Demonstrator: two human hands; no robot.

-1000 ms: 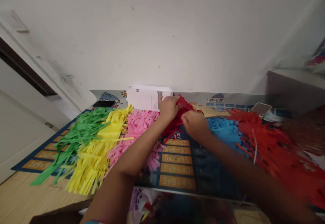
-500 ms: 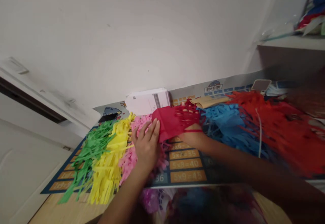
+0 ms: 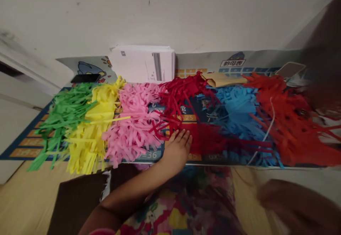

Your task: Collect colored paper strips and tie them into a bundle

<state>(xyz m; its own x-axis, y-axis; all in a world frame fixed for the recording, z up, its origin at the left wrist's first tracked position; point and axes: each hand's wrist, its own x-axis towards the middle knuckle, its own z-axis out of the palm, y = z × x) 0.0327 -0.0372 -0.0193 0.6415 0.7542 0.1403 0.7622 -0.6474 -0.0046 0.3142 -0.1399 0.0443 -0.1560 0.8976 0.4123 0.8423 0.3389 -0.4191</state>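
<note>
My left hand (image 3: pixel 177 149) lies with its fingers stretched out on the near side of a dark red fringed paper (image 3: pixel 205 135). Blurred strips of that paper trail rightward over the blue fringed paper (image 3: pixel 237 110). My right hand (image 3: pixel 295 201), smeared by motion, is low at the right, off the table's front edge; its fingers cannot be made out. Behind my left hand is a bunch of dark red strips (image 3: pixel 183 89). To its left lies pink fringed paper (image 3: pixel 135 121).
Yellow (image 3: pixel 93 128) and green fringed paper (image 3: pixel 66 110) lie further left, orange-red fringed paper (image 3: pixel 298 121) at the right with a white cord (image 3: pixel 270 128). A stack of white paper (image 3: pixel 144 63) leans on the wall. A dark phone-like slab (image 3: pixel 85 78) sits at the back left.
My right hand has come out of the dark red fringe and moved down to the right. The red paper now lies lower, near the front edge, with my left hand on it. The view has shifted.
</note>
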